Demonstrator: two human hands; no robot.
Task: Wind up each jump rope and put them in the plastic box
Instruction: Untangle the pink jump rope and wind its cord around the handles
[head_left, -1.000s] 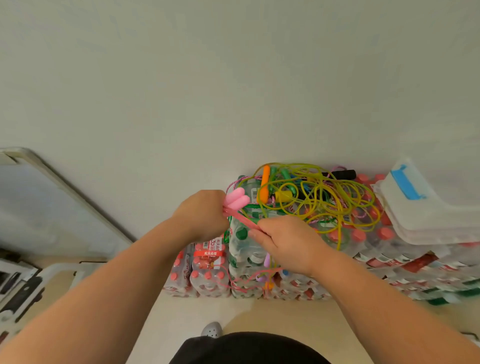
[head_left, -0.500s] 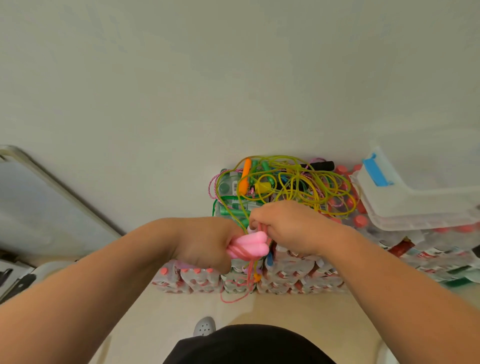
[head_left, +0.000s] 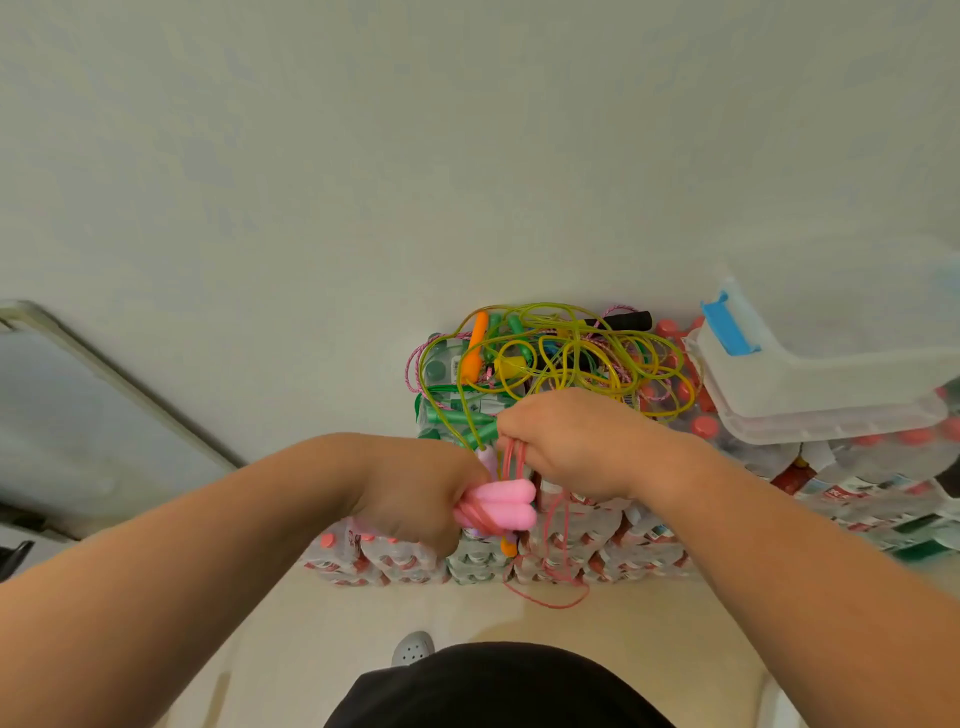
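Since a second ago the left hand (head_left: 415, 493) has dropped and swung its two pink handles (head_left: 501, 503) from tilted up to lying sideways, tips pointing right. It grips them. The right hand (head_left: 566, 441), just above, pinches the pink cord (head_left: 511, 457), which loops down below. Beyond lies a rope tangle (head_left: 566, 358); right of it is the plastic box (head_left: 810, 389), contents unclear.

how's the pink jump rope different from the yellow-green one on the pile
The pink jump rope is held: the left hand grips its two handles together and the right hand pinches its cord. The yellow-green rope lies loose on the bottle packs. The pink cord hangs in a few strands; the yellow-green one sprawls in many tangled loops. Both are outside the plastic box.
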